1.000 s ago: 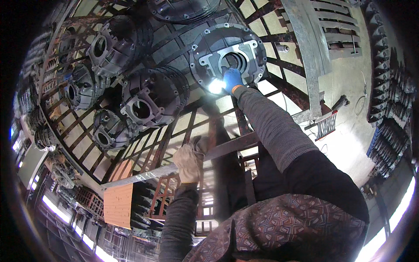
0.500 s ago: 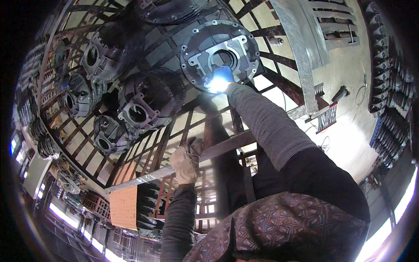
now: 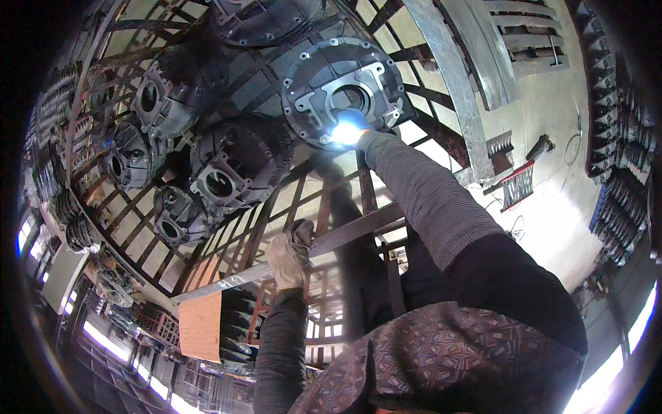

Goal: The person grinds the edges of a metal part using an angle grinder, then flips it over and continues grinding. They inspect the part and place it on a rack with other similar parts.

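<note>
Barred rack (image 3: pixel 441 135) bears the dark round housing (image 3: pixel 343 81), upper centre, bore (image 3: pixel 354 96) toward camera. Flat metal bar (image 3: pixel 352 232) runs lower in view, tan-gloved left hand (image 3: pixel 288 257) grasping it. Blue-gloved right hand (image 3: pixel 354 119) at housing's lower face; bright glare (image 3: pixel 345 134) hides its grip, can't tell. Step looks like close work there; next move likely calls for steady bracing, clearance around bore.

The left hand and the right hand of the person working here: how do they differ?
The left hand wears a beige glove; the right hand wears a blue one. The left hand is at a long metal bar; the right hand reaches farther, to a large round casting. The left hand shows fairly clearly, while bright glare partly hides the right hand. Both extend from dark, ribbed sleeves.
</note>
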Tool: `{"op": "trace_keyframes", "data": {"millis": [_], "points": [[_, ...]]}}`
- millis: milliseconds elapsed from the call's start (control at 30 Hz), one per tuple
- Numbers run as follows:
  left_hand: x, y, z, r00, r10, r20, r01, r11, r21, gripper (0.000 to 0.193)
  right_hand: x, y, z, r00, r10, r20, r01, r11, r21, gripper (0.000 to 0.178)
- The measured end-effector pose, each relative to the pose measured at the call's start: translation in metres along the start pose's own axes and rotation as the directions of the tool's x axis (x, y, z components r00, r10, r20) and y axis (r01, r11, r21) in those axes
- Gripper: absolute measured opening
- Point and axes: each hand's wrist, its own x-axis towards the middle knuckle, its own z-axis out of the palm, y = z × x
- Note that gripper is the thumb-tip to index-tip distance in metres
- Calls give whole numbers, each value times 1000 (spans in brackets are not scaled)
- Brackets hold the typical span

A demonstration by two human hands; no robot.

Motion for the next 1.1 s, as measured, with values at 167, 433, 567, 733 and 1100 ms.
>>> {"op": "trace_keyframes", "data": {"millis": [167, 433, 567, 733, 1100], "points": [[2, 1, -4, 1000, -6, 25, 3, 996, 86, 27, -13, -4, -22, 993, 41, -110, -48, 997, -62, 38], [0, 1, -8, 1000, -1, -29, 2, 998, 56, 23, 14, 20, -12, 956, 205, -210, -115, 920, 375, 46], [-2, -7, -4, 993, 5, -120, -4, 1000, 8, 22, 78, 29, 30, 910, 412, -56, -195, 542, 817, 46], [-4, -17, 5, 998, -27, -57, 26, 1000, -2, 22, 106, 28, 48, 887, 459, 51, -246, 375, 894, 59], [-12, -29, -1, 990, 32, -135, -33, 999, -5, 14, 34, -24, -86, 923, 380, -68, -240, 704, 669, 63]]}}
